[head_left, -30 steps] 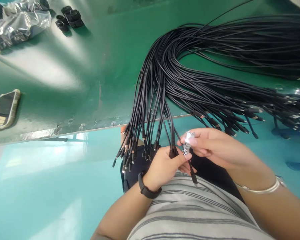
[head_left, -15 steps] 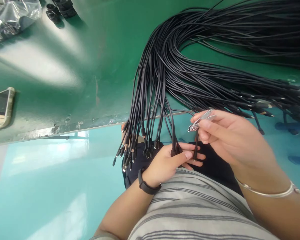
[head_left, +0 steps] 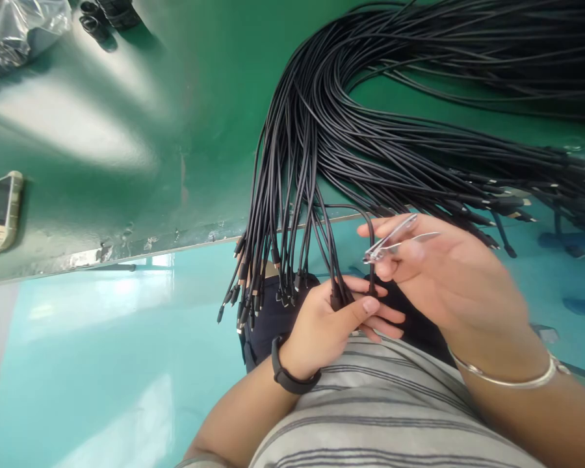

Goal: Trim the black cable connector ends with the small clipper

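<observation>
A large bundle of black cables (head_left: 316, 110) bends over the table edge, and its connector ends hang above my lap. My left hand (head_left: 334, 318) holds a few of the cable ends between thumb and palm, with its other fingers spread. Beside it, my right hand (head_left: 458, 279) grips a small silver nail clipper (head_left: 394, 240), its lever raised. One black cable (head_left: 371, 260) runs down past the clipper to my left fingers.
The green table (head_left: 214, 130) carries a phone (head_left: 0, 211) at the far left, a clear plastic bag (head_left: 19, 32) and black coiled items (head_left: 110, 16) at the upper left. More connector ends (head_left: 511, 208) overhang the edge at right.
The single cable's end has moved up and left, meeting my left fingers. My right hand has shifted slightly left, and the clipper's lever stands wider from its body.
</observation>
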A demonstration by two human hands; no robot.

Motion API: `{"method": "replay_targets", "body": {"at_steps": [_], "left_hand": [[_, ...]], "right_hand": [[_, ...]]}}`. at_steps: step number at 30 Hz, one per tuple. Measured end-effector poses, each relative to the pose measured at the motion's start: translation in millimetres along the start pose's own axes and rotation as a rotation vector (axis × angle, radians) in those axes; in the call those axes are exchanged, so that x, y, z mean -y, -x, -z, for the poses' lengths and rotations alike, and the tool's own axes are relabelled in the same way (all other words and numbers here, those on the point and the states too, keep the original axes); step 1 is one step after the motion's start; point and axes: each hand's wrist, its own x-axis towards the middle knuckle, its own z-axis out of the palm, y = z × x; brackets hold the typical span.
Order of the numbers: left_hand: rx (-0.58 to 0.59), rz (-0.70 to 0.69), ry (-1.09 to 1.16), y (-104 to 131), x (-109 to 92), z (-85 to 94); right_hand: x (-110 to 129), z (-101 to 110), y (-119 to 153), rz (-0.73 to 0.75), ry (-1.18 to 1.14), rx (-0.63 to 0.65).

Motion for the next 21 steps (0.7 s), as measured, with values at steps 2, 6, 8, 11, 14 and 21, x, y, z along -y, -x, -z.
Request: {"method": "replay_targets", "body": {"at_steps": [2, 6, 8, 11, 14, 21], "left_hand": [[0.009, -0.005, 0.009, 0.9, -0.7, 1.3], [0.026, -0.02, 0.015, 3.3, -2.0, 2.4], [0.034, -0.04, 0.026, 3.5, -1.8, 2.4], [0.039, -0.071, 0.06, 2.4, -0.4, 2.6], [0.045, -0.076, 0.064, 0.9, 0.6, 2.7], [0.029, -0.073, 0.013, 2.7, 0.7, 3.3]], "right_hand": [[-2.2, 7.0, 5.8, 0.029, 0.021, -0.038], [-6.6, 11.6, 21.4, 0.024, 0.14, -0.149], [-7.0, 8.6, 29.0, -0.04, 0.133, -0.149], [-6.9, 3.2, 36.1, -0.07, 0.084, -0.164], [-9.2, 2.5, 38.2, -0.034, 0.099, -0.177], [-17.2, 10.1, 39.4, -0.028, 0.28, -0.206]]}}
